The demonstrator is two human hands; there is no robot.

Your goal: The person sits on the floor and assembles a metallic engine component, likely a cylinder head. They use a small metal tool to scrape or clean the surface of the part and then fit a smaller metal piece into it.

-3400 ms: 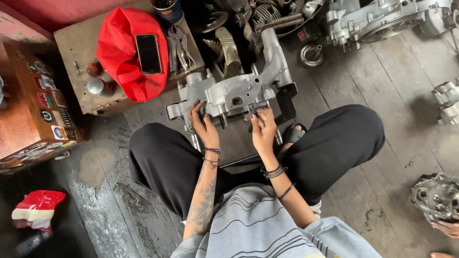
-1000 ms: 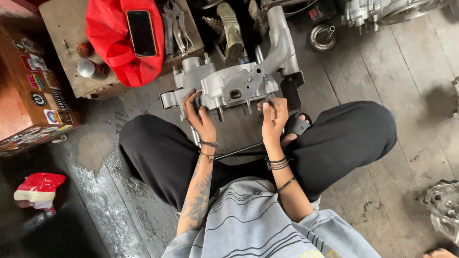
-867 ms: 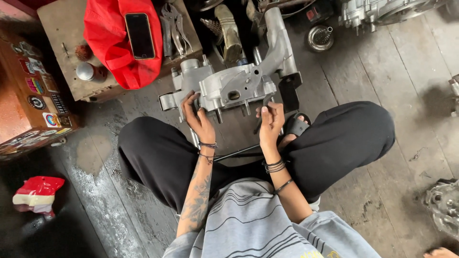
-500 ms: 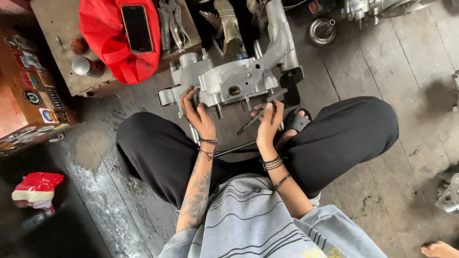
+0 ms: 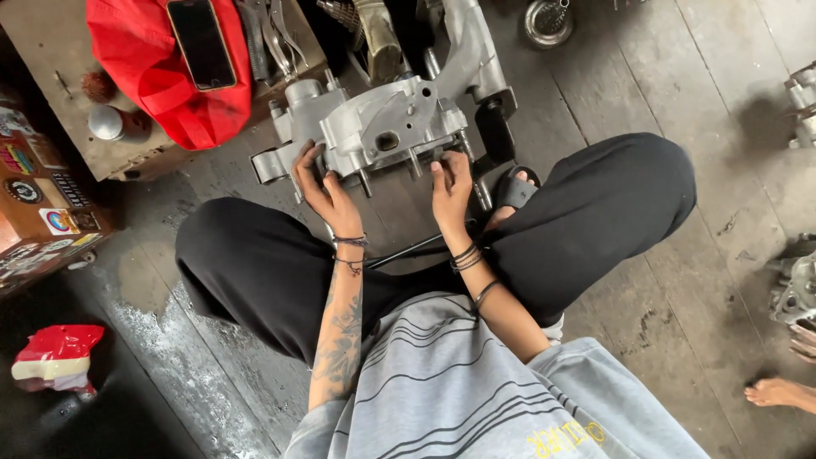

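The fingertips of the left hand point(image 5: 321, 189) curl under the near edge of the grey engine case point(image 5: 374, 127), so what they touch there cannot be seen. The right hand point(image 5: 450, 185) covers one of the case's studs; whether it grips anything is not discernible. The far end of the case, beyond both hands, runs off the top edge. The pliers point(image 5: 274, 34) beyond the left hand are cut off at the top. A metal part point(image 5: 797, 289) far right of the right hand is cropped by the right edge. A bare foot point(image 5: 778, 393) nearby shows toes only; its owner is out of view.
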